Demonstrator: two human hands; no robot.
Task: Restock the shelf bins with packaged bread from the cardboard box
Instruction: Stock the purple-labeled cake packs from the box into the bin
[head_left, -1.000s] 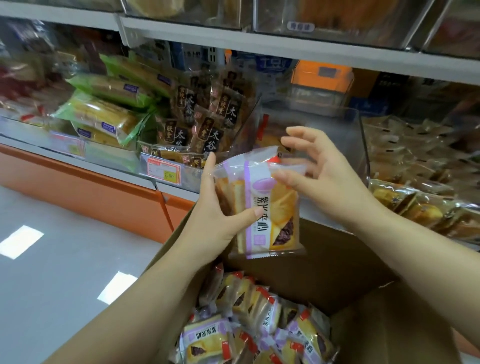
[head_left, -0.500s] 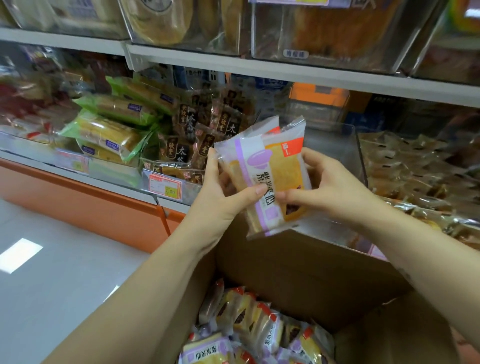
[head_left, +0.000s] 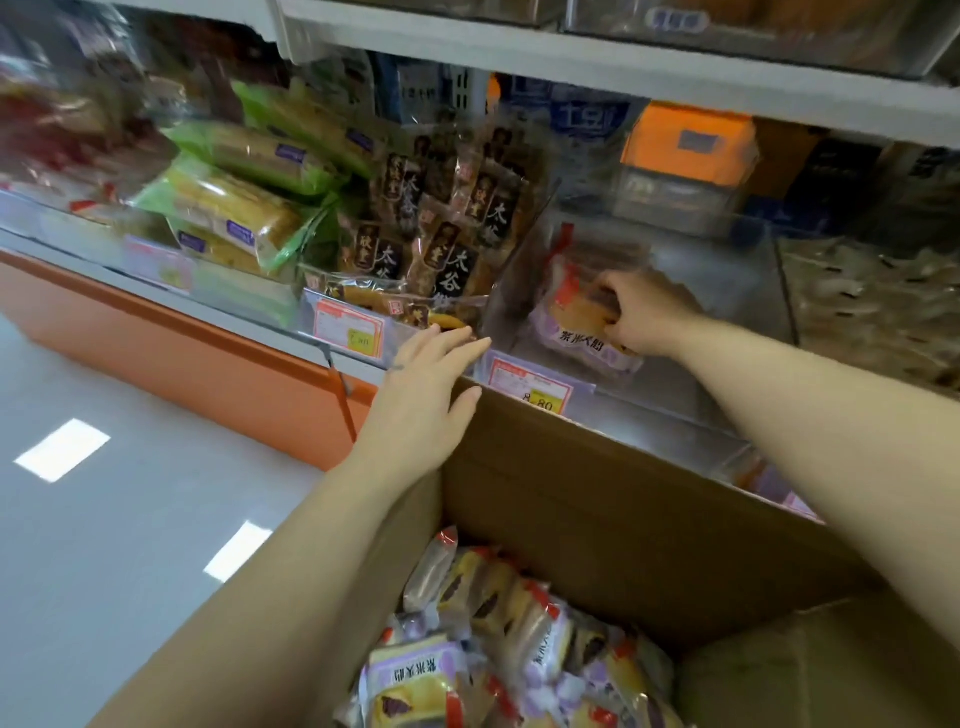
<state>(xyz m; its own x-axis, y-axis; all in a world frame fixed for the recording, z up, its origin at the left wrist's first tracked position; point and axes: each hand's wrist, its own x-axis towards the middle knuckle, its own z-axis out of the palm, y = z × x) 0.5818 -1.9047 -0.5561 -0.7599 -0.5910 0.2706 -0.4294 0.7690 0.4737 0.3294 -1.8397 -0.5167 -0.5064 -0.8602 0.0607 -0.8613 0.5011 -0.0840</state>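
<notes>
Hands, head view: half a second ago both held one pack raised before the bins; now they are apart. Right hand (head_left: 641, 312): arm stretched forward into the clear bin (head_left: 727, 270), fingers curled over the upper edge of the pack (head_left: 576, 335). The pack now lies low in the bin's front left part, behind the price tag (head_left: 530, 384), with its purple label towards the camera. Left hand (head_left: 431, 384): has let go, fingers straight and together, palm down, thumb spread, over the far left corner of the box (head_left: 597, 493); contact with the cardboard cannot be told. Spare packs (head_left: 467, 649) lie loose in the box, below both forearms. Bins to the left hold dark packs (head_left: 441, 234), then green packs (head_left: 234, 202).
</notes>
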